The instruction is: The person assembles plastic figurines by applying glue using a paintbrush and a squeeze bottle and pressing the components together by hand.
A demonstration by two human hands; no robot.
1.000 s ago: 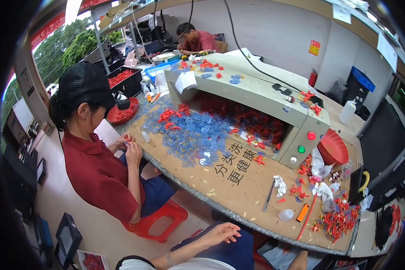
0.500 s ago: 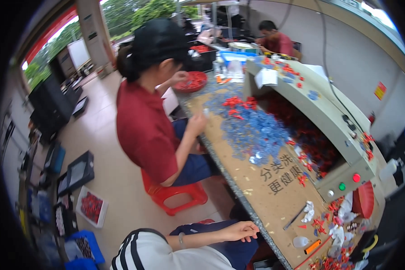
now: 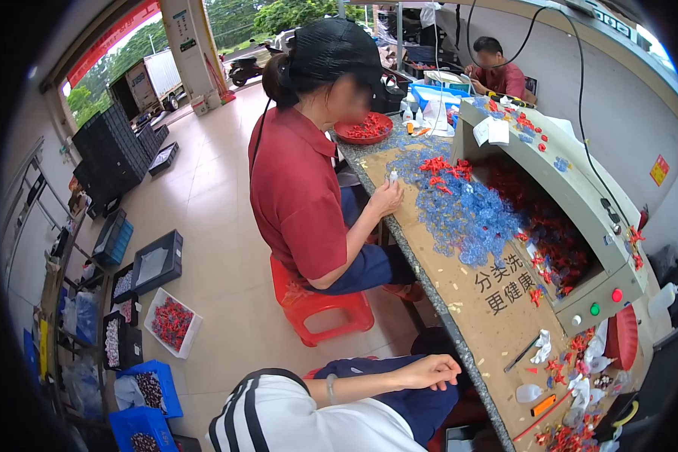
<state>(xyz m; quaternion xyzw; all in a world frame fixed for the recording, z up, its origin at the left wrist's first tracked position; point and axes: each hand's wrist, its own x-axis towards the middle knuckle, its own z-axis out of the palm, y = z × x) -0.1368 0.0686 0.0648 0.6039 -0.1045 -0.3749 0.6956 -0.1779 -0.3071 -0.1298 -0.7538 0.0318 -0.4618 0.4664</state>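
Note:
My left hand [image 3: 429, 373] rests on my navy-clad thigh beside the table edge, its fingers loosely bent and apart, with nothing seen in it. A pale band [image 3: 331, 390] circles that wrist. My right hand is out of view. Nearest on the tabletop [image 3: 471, 331] lie a small white squeeze bottle [image 3: 529, 393], an orange-handled cutter [image 3: 543, 405], a dark slim tool [image 3: 521, 354] and crumpled white tissue [image 3: 542, 346]. Small red and clear plastic pieces [image 3: 561, 437] are heaped at the near right.
To my left, a co-worker [image 3: 301, 188] on a red stool [image 3: 328, 313] holds a small white bottle [image 3: 393, 175]. Blue pieces [image 3: 463, 218] spread before a pale, hooded machine [image 3: 618, 218]. A red bowl [image 3: 365, 139], another worker [image 3: 501, 75] and floor crates [image 3: 154, 264] stand farther off.
My view has swung, so the scene sits farther right. The co-worker's far hand, earlier over the red bowl, is now hidden. My left hand stays on my thigh.

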